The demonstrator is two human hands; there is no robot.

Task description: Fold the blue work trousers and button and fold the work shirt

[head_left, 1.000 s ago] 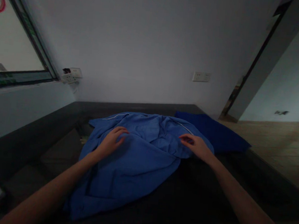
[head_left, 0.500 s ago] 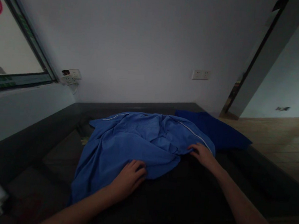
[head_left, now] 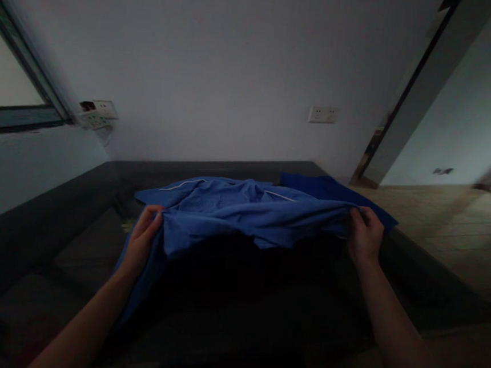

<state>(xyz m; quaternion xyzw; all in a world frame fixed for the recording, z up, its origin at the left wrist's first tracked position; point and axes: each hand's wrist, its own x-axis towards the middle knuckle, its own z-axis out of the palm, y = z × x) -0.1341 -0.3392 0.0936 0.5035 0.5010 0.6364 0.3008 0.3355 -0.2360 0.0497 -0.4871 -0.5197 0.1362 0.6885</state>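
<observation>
Seen from the head camera, both hands have moved since half a second ago: then they were lying flat on a blue garment (head_left: 243, 212) spread over a dark surface (head_left: 259, 317), and now they are lifting its near edge up off that surface. The left hand (head_left: 143, 238), which was pressing the hem near the middle, is now pinching the cloth further to the left, its fingers closed around a fold. The right hand (head_left: 365, 234), which was resting at the garment's right edge, is now raised and is gripping that edge with curled fingers. The garment is hanging stretched between the two hands, its front edge sagging in the middle, while its far part, with thin white piping, is still lying on the surface behind. A darker blue cloth (head_left: 335, 192) is lying just behind the right hand. A white wall socket (head_left: 322, 114) is sitting on the wall beyond.
</observation>
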